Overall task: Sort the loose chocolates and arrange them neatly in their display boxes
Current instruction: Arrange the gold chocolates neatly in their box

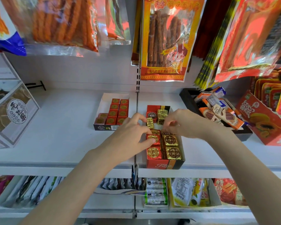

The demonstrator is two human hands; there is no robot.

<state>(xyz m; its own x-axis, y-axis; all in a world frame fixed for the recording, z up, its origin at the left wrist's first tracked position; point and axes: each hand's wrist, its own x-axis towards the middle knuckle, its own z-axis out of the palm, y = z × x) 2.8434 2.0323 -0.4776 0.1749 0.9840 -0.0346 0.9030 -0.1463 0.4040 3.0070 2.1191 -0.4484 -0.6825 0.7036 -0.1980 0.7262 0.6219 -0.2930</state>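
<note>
White metal shop shelf [63, 127] fills mid frame, a slotted upright running down its centre; hanging snack bags [164, 39] of reddish-brown sticks with red and yellow print and Chinese characters crowd the top of the frame, more packets sit on the lower shelf along the bottom. Centre frame, a red, black and gold display box [165, 164] reads "Fileo" on its front wall; inside, red-wrapped chocolates [153, 153] with gold "Fileo" seals on the left side, gold-wrapped chocolates [173, 153] on the right, a few loose ones jumbled at the back end. Just left of it, a second box [104, 127], white inside with a dark front marked "Toduer" plus a barcode, holds rows of red square chocolates [118, 111]. Right of centre, a black tray [187, 98] has orange "Toduer" wafer packs [224, 114]; a red carton [266, 124] with Chinese writing sits at far right. At left, a grey-white box [15, 111] bears a round Chinese seal. Left hand [131, 135] over the Fileo box, fingers curled, thumb and forefinger pinching a small gold-wrapped piece [150, 122], lower fingers touching a red chocolate. Right hand [183, 124] above the gold column, fingertips bunched together on the wrappers below; whether it actually pinches one, cannot tell.
</note>
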